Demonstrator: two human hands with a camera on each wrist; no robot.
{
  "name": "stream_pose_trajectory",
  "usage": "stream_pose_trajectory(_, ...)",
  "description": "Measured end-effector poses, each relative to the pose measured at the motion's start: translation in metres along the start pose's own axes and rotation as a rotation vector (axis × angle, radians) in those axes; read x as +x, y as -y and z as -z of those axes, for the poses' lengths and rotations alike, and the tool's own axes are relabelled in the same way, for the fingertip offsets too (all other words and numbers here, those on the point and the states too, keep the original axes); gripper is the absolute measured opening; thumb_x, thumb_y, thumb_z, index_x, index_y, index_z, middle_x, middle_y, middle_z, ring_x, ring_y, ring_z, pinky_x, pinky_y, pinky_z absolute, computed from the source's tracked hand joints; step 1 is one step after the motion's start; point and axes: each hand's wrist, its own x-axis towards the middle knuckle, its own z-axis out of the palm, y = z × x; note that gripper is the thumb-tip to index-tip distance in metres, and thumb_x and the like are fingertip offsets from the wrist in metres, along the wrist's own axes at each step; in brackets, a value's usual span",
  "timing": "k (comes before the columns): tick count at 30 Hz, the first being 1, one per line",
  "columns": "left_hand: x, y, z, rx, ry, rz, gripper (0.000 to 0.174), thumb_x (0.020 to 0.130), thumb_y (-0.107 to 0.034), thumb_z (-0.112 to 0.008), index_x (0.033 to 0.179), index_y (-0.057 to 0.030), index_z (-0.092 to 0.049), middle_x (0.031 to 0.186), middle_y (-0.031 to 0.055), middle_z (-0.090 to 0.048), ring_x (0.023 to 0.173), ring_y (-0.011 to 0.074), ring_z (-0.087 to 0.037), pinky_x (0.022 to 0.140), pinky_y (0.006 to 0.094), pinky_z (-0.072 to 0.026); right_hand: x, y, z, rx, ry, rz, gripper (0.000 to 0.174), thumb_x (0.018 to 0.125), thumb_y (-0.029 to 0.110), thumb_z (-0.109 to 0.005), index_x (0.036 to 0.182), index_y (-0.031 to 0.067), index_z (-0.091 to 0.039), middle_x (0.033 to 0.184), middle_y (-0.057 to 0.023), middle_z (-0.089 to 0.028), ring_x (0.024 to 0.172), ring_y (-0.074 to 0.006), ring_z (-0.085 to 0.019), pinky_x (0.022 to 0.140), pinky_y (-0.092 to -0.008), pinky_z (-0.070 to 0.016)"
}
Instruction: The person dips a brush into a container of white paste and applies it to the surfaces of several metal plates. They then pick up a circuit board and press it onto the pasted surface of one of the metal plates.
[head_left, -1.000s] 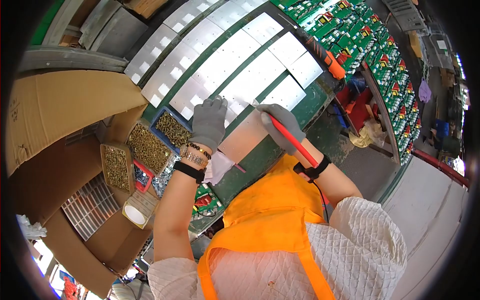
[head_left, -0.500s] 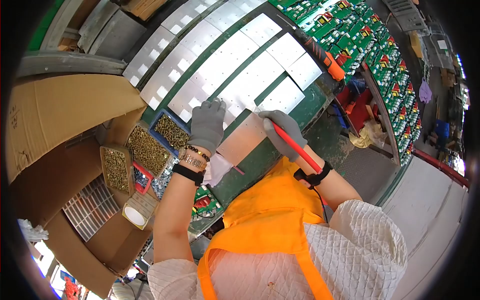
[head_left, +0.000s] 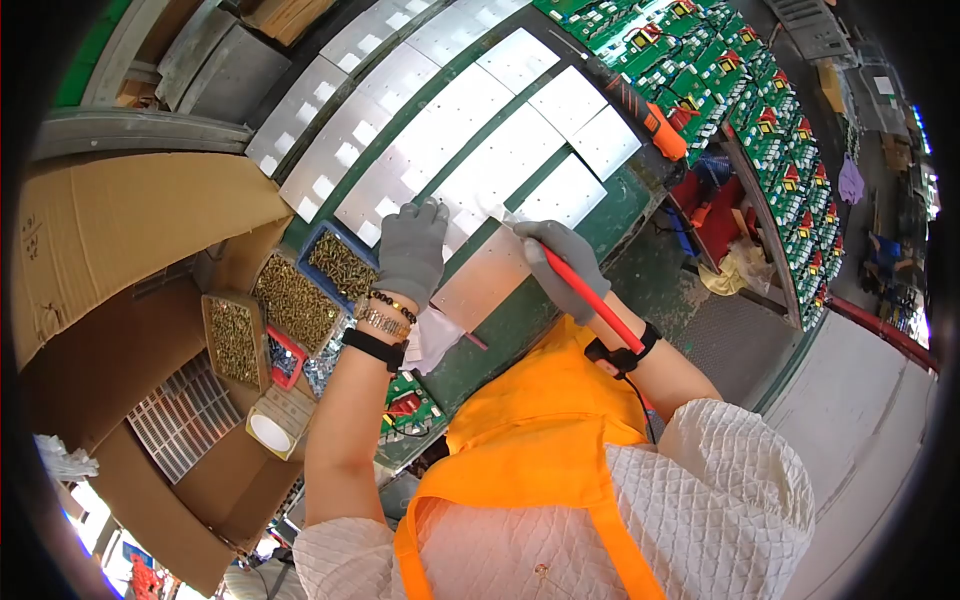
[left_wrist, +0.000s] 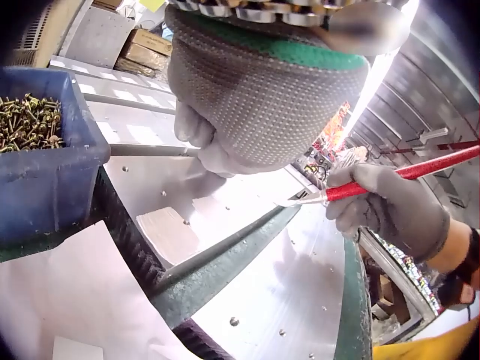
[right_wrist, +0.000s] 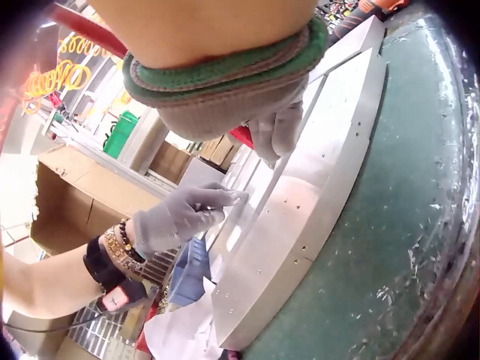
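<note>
My left hand (head_left: 412, 242), in a grey glove, rests with its fingertips on the silver metal plates (head_left: 520, 152) laid out in rows on the green table. In the right wrist view the left hand's index finger (right_wrist: 214, 196) reaches forward, with a pale spot at its tip. My right hand (head_left: 568, 262), also gloved, grips a long red-handled tool (head_left: 600, 292). Its pale, tapering tip (left_wrist: 300, 201) lies close over a plate edge in the left wrist view. A bare, brownish-looking plate (head_left: 488, 278) sits nearest the body, between the hands.
Left of the left hand stand a blue bin of screws (head_left: 340, 262) and other screw trays (head_left: 235, 338). A large cardboard box (head_left: 150, 230) is farther left. An orange-and-black power tool (head_left: 660, 132) lies right of the plates, before rows of green circuit boards (head_left: 790, 190).
Both hands shift only slightly. The right hand, with the red-handled tool, comes a little toward the body, while the left fingertips stay on the plates.
</note>
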Motion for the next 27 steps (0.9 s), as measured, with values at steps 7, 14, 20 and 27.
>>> stream_pose_trajectory(7,0.000,-0.001,0.001,0.001,-0.004,0.012,0.050,0.073,-0.004,-0.065,0.122,-0.0114,-0.064,0.126,0.0037,-0.061,0.109,0.0261,-0.058,0.085,0.0410,-0.0461,0.002,-0.010,-0.005,-0.086,0.024,-0.025,0.021,0.093,0.007,-0.056,0.111,0.0010,-0.063,0.096,-0.0127,-0.065,0.086,-0.0219,-0.064,0.080,-0.0304,-0.0513)
stream_pose_trajectory(14,0.041,-0.014,0.034,-0.031,0.083,0.017,0.048,0.076,-0.005,-0.062,0.124,-0.0128,-0.062,0.130,0.0032,-0.059,0.112,0.0250,-0.056,0.089,0.0408,-0.0442,0.013,-0.013,0.028,0.070,-0.072,-0.043,0.023,0.094,0.009,-0.055,0.114,0.0002,-0.063,0.095,-0.0121,-0.064,0.087,-0.0214,-0.063,0.081,-0.0300,-0.0509)
stream_pose_trajectory(20,0.085,-0.032,0.025,0.032,0.065,-0.021,0.054,0.079,-0.006,-0.062,0.132,-0.0149,-0.056,0.143,0.0015,-0.051,0.118,0.0246,-0.054,0.092,0.0403,-0.0431,0.029,-0.022,0.033,0.052,-0.043,-0.016,0.025,0.094,0.008,-0.055,0.117,0.0009,-0.062,0.095,-0.0121,-0.064,0.087,-0.0218,-0.063,0.082,-0.0301,-0.0507)
stream_pose_trajectory(27,0.086,-0.035,0.017,0.066,0.152,-0.008,0.053,0.080,-0.006,-0.062,0.132,-0.0130,-0.057,0.143,0.0031,-0.053,0.119,0.0248,-0.054,0.093,0.0406,-0.0431,0.039,-0.029,0.032,0.031,0.002,-0.022,0.024,0.093,0.010,-0.057,0.116,0.0028,-0.063,0.093,-0.0120,-0.064,0.088,-0.0260,-0.064,0.081,-0.0328,-0.0512)
